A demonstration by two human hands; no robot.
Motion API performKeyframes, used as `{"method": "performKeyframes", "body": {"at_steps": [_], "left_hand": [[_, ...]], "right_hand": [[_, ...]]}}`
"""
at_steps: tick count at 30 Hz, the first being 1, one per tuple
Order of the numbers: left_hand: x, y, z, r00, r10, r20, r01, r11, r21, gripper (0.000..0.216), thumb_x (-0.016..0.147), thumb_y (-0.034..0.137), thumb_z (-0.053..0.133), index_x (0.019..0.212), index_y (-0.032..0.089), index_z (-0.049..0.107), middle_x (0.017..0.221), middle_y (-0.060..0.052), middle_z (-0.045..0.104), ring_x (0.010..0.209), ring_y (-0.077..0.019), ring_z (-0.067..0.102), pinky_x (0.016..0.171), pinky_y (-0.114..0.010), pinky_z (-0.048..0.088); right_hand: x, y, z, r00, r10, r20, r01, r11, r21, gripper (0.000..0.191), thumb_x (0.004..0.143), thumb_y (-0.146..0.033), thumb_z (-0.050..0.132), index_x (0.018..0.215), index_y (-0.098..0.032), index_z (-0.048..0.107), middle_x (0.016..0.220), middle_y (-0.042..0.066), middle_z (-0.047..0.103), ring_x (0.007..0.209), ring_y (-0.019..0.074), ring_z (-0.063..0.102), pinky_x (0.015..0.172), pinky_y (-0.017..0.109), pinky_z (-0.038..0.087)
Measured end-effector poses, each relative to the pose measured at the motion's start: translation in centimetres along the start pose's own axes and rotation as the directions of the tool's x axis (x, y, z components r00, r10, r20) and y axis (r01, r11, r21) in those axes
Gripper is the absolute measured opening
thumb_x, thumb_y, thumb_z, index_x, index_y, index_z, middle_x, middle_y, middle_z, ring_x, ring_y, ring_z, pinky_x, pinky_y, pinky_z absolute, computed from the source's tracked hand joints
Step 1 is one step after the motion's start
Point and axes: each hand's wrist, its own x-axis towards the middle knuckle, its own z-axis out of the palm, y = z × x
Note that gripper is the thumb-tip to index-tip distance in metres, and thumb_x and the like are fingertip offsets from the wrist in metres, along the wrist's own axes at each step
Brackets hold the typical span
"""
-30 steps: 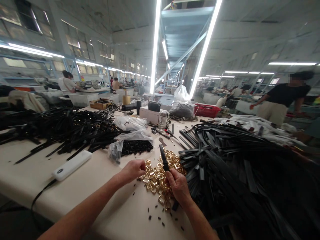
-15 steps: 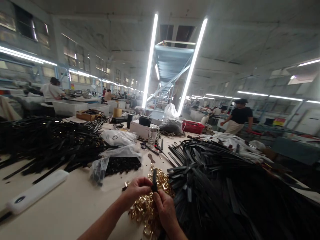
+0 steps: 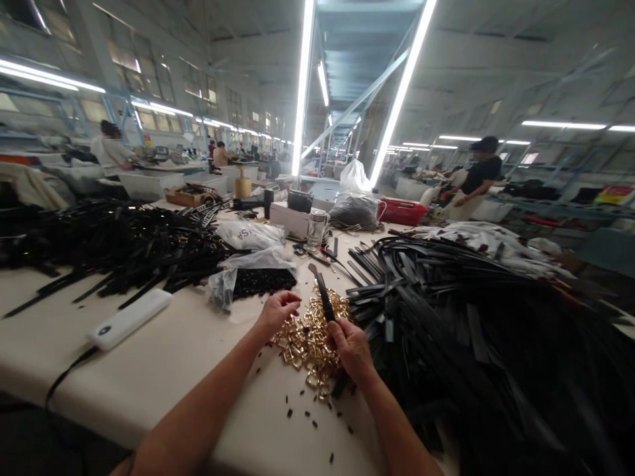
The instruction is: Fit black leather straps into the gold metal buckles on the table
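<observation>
My right hand (image 3: 351, 347) is closed around a black strap (image 3: 325, 299) that points up and away from me. It rests at the right edge of a heap of small gold buckles (image 3: 310, 337) on the pale table (image 3: 163, 357). My left hand (image 3: 278, 309) hovers at the heap's left edge, its fingers curled in a pinch; what they hold is too small to see. Just beyond the left hand lies a clear bag of small black parts (image 3: 258, 281). A big pile of black straps (image 3: 456, 324) lies to the right of my right hand.
A second heap of black straps with buckles (image 3: 119, 248) covers the left of the table. A white power bank (image 3: 129, 318) with a cable lies near the front left. Bags, a glass jar (image 3: 315, 230), boxes and a red basket (image 3: 403, 211) stand farther back. Other people work at distant tables.
My hands were together on the strap half a second ago. They have since parted: the left is back at the buckle heap, the right keeps the strap. The camera has tilted down.
</observation>
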Motion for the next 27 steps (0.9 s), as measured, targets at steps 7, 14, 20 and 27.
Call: {"method": "performKeyframes", "body": {"at_steps": [7,14,20,27], "left_hand": [[-1.8,0.9,0.8,0.958,0.195,0.21,-0.284,0.753,0.594,0.014,0.075,0.03,0.061,0.078,0.021,0.071,0.077,-0.001,0.069,0.072,-0.0148,0.06,0.069,-0.026,0.042],[-2.7,0.5,2.2,0.928,0.141,0.346,-0.364,0.549,0.753,0.012,0.073,0.025,0.062,0.081,0.025,0.072,0.08,-0.002,0.066,0.078,-0.0175,0.058,0.072,-0.026,0.039],[-2.7,0.1,2.0,0.922,0.215,0.322,-0.382,0.634,0.673,0.011,0.075,0.027,0.061,0.079,0.022,0.07,0.078,-0.003,0.067,0.075,-0.018,0.059,0.07,-0.027,0.04],[-2.0,-0.5,2.4,0.984,0.12,0.132,-0.142,0.974,0.176,0.022,0.073,0.025,0.06,0.091,0.015,0.067,0.08,-0.004,0.071,0.069,-0.0156,0.062,0.064,-0.026,0.048]], "right_hand": [[0.1,0.2,-0.4,0.999,-0.013,-0.029,0.012,1.0,-0.008,0.042,0.092,-0.049,0.04,0.065,-0.02,0.052,0.058,-0.001,0.058,0.052,0.0119,0.054,0.054,0.021,0.04],[-0.2,-0.2,-0.4,0.997,-0.05,-0.053,0.046,0.995,-0.09,0.039,0.092,-0.044,0.04,0.066,-0.02,0.054,0.058,-0.001,0.061,0.052,0.0113,0.053,0.055,0.021,0.038],[-0.3,-0.4,-0.1,0.998,-0.061,-0.028,0.058,0.992,-0.109,0.037,0.093,-0.042,0.041,0.068,-0.02,0.056,0.058,-0.001,0.059,0.052,0.0121,0.052,0.054,0.022,0.036],[-0.2,-0.4,0.0,0.998,-0.059,-0.002,0.059,0.993,-0.103,0.036,0.092,-0.043,0.04,0.07,-0.02,0.056,0.061,0.001,0.061,0.055,0.0141,0.053,0.055,0.023,0.036]]}}
